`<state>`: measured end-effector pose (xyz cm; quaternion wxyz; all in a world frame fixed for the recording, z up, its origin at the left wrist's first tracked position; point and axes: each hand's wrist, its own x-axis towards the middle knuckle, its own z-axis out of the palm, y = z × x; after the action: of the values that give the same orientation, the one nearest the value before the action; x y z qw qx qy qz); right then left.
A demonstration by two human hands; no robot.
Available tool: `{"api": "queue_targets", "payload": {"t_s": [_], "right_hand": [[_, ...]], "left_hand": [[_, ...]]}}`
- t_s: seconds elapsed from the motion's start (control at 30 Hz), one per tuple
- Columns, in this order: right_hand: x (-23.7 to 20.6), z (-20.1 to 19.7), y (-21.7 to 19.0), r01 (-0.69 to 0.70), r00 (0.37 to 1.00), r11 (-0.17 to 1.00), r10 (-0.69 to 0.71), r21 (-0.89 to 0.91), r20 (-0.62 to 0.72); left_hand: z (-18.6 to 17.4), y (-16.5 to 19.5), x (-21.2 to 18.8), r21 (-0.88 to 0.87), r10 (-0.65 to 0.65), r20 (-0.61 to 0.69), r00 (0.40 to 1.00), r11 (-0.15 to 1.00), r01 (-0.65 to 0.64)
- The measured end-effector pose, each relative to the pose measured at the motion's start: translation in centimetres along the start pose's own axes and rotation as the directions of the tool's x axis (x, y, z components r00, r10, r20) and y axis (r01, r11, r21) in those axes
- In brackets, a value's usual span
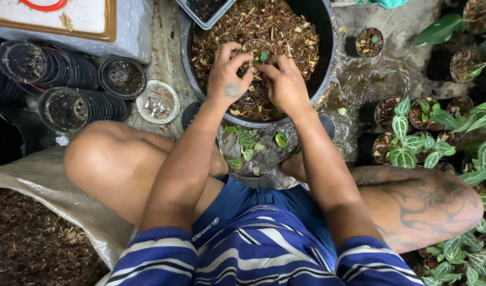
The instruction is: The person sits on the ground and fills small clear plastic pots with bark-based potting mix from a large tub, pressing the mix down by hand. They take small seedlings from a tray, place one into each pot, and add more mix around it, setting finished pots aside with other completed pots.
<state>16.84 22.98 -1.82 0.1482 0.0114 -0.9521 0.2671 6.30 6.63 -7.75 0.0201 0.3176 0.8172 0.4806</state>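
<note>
Both my hands work over a large black tub (328, 58) filled with brown bark mix. My left hand (230, 74) and my right hand (283, 79) are cupped around a small black pot (256, 46) that holds the same mix and a tiny green seedling (263, 55). The fingers of both hands press on the pot's rim and the mix around the seedling. The pot's lower part is hidden by my hands.
Stacks of empty black pots (68, 74) lie at the left beside a white box (94, 32). Loose seedlings (251, 143) lie between my knees. Potted green-and-white plants (412, 140) crowd the right. A sack of bark mix (31, 238) is at lower left.
</note>
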Motion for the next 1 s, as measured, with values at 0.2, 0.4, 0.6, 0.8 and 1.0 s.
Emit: {"api": "queue_targets", "payload": {"t_s": [0.2,0.4,0.6,0.8,1.0], "right_hand": [[-0.4,0.1,-0.6,0.063,0.998,0.996,-0.063,-0.061,-0.014],[-1.2,0.2,0.0,0.045,0.997,0.999,-0.045,-0.006,-0.059],[-1.9,0.7,0.6,0.101,0.989,0.993,-0.094,0.054,-0.116],[-2.1,2.1,0.2,0.115,0.986,0.993,-0.113,0.009,-0.121],[-2.1,2.0,-0.3,0.117,0.976,0.993,-0.12,-0.031,-0.179]], "left_hand": [[-0.1,-0.3,0.1,0.008,0.071,0.01,0.997,0.997,-0.071],[0.6,-1.1,-0.1,-0.127,-0.104,-0.073,0.992,0.987,0.094],[1.8,-1.9,-0.3,-0.507,-0.609,0.275,0.744,0.566,0.651],[4.1,-1.8,-1.0,-0.594,-0.633,0.263,0.728,0.488,0.639],[3.9,-2.1,-1.1,-0.702,-0.658,0.311,0.686,0.328,0.633]]}}
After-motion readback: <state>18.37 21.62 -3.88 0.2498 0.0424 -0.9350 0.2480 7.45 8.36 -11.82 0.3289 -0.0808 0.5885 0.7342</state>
